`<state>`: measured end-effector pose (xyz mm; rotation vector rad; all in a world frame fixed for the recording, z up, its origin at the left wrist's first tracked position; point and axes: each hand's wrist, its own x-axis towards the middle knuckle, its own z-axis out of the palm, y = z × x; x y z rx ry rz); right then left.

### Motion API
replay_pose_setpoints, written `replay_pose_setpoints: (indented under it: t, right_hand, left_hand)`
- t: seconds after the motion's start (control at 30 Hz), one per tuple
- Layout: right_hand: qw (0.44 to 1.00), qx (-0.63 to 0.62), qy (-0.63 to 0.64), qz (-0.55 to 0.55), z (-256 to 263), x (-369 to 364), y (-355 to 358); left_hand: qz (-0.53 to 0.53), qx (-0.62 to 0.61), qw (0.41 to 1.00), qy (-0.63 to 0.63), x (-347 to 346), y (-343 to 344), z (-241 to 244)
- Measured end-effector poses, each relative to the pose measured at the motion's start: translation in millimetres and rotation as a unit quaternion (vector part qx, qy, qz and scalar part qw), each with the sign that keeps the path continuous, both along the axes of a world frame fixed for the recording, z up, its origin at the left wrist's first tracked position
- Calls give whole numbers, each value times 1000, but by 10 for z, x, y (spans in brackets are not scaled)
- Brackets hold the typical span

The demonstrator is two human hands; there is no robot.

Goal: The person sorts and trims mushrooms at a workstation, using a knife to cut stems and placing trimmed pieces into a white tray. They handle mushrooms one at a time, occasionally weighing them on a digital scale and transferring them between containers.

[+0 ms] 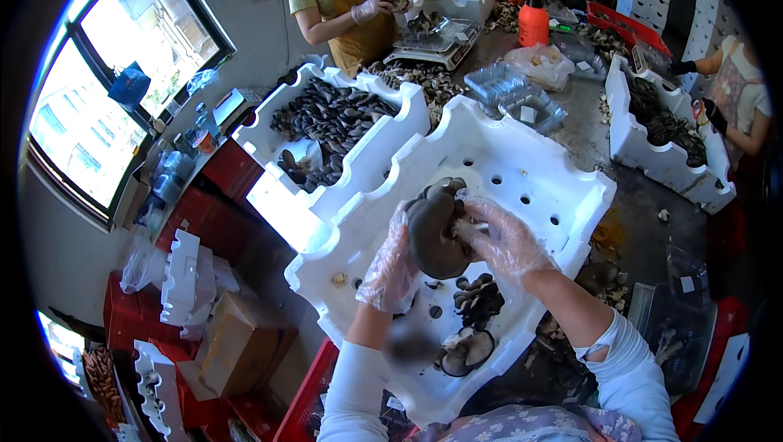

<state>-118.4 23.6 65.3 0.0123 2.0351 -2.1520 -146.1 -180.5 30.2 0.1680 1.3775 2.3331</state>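
Observation:
A cluster of grey oyster mushrooms [437, 237] is held up between my two hands, above a white foam crate [495, 148] with holes in its floor. My left hand [388, 264], in a clear plastic glove, grips the cluster's left side. On the other side my right hand [504, 237], gloved the same way, has its fingers at the stem base; the fingertips are partly hidden. Lower in the crate lie a small dark mushroom cluster [478, 301] and some larger mushroom caps [468, 351].
Another foam crate [348, 179] full of dark mushrooms stands at the left. Clear plastic trays [514, 96], a weighing scale [440, 44] and an orange spray bottle [533, 23] are farther back. Co-workers stand around the table; one at right is beside a mushroom crate [667, 167].

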Motion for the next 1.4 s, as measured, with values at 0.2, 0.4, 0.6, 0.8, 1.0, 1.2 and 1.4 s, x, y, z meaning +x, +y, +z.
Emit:
replay_pose_setpoints:
  t: [0.2,0.4,0.6,0.8,1.0,1.2,1.4]
  right_hand:
    - [994,102,27,39,342,315,14]
    - [960,193,185,84,299,396,-39]
    - [986,20,-30,163,527,298,113]
    - [727,552,198,357,-481,156,432]
    - [656,547,246,459,-1109,72,224]
    - [828,371,63,416,-1051,-147,282]
    - [956,-75,-145,245,-695,-93,277]
  left_hand:
    - [4,-21,992,126,378,211,382]
    - [53,-296,853,427,322,209,264]
    - [-55,276,958,63,488,-229,159]
    - [105,202,972,58,864,-603,-99]
    - [279,99,951,93,1202,-889,-290]
    - [377,66,892,239,1293,-1165,-3]
    - [337,51,879,332,1300,-1202,161]
